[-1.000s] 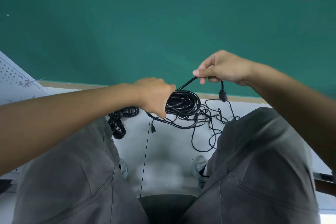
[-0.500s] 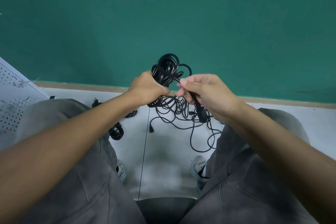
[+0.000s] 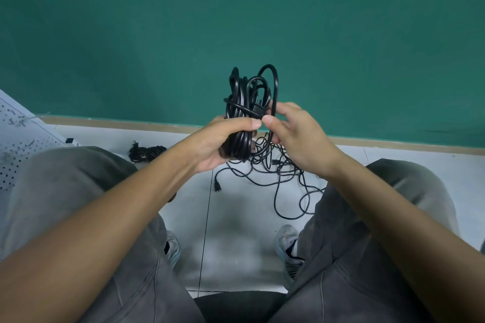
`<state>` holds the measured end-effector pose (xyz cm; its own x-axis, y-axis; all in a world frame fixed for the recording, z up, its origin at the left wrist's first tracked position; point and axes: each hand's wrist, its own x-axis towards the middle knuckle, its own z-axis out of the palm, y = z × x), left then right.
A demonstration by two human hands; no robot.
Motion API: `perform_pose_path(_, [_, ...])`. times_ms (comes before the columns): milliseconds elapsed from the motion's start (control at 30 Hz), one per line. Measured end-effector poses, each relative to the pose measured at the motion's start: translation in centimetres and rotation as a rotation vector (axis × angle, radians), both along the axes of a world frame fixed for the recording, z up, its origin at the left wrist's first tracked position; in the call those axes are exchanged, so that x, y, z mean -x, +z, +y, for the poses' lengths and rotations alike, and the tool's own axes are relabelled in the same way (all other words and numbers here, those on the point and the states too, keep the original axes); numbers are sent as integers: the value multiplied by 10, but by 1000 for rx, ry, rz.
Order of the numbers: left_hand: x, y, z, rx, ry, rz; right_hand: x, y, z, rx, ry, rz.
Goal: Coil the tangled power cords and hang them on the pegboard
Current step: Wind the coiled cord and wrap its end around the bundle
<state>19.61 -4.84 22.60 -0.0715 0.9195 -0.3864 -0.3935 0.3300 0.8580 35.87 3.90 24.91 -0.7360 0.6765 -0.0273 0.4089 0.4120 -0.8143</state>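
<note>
Coil [image 3: 245, 113] of black cord stood upright in the left hand [image 3: 223, 140], fingers wrapped round its lower half, right hand [image 3: 296, 136] just beside, pinching a loop, tangled cords [image 3: 278, 173] lay on the floor below both hands, pegboard [image 3: 18, 144] far left.

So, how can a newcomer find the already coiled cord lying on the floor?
Start at the white pegboard on the left, then look right along the floor by the green wall. The small coiled cord lies alone beside the left knee: compact and bundled, unlike the loose tangle of cords further right.
</note>
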Motion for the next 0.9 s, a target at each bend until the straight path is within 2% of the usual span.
perform_pose_path(67, [2, -2, -1, 4, -54, -46, 3, -1, -2, -98, 62, -56])
perform_pose_path(133, [-1, -3, -1, -7, -80, -70, 7, -1, -6, -104, 116, -66])
perform_pose_path(300, [-9, -4, -5, -70, -14, -108, 9, -4, -10, -6, 126, 78])
perform_pose_path(467, [-14, 4, -5, -100, 23, -123, 7, -13, -7, 184, 23, 213])
perform_pose_path(533, [-18, 5, -3, -87, 72, -38, 8, -18, -9, 74, -17, 178])
perform_pose_path(633, [-26, 0, 0, -2, 278, 177, 13, -25, -16, -68, -46, 147])
perform_pose_path(800, [-33, 4, -2, -49, 430, 58, 18, -17, -21, -10, 21, 98])
perform_pose_path(900, [-26, 5, -2, 1, 480, 11, 19, -9, -20, 65, 82, 88])
